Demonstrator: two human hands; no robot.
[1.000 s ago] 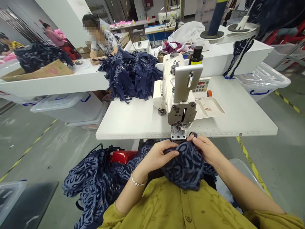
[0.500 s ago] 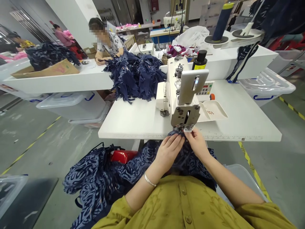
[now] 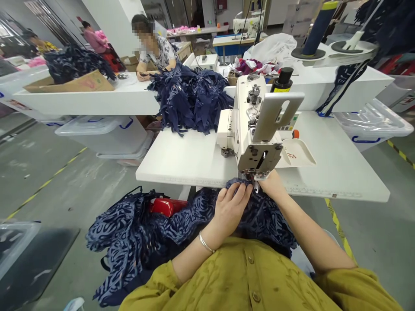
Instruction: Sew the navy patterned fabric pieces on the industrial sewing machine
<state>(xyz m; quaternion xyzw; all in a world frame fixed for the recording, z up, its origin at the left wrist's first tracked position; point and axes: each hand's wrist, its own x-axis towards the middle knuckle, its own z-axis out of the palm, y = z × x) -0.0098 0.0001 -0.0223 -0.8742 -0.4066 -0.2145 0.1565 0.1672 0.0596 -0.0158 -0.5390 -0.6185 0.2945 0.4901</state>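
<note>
A navy bra (image 3: 239, 181) with a swirling pattern lies at the needle area of the white sewing machine (image 3: 243, 103), at the table's front edge. My left hand (image 3: 228, 211) is closed over it, fingers side by side and bent on the fabric just left of the presser foot. Close against the right side of the machine head is my right hand (image 3: 273, 185); its fingers are hidden behind the head. A heap of the same patterned bras (image 3: 129, 233) hangs below the table and across my lap.
A pile of navy straps (image 3: 194, 99) lies left of the machine. On the right are a cream tray (image 3: 300, 153) with small bits and a thread cone (image 3: 319, 30). Lidded plastic boxes (image 3: 103, 136) stand under the left bench. A co-worker (image 3: 158, 49) sits beyond it.
Both hands have moved forward from above my lap to the machine, bringing the bra under its head. Since half a second ago, my right hand's fingers have gone behind the head.
</note>
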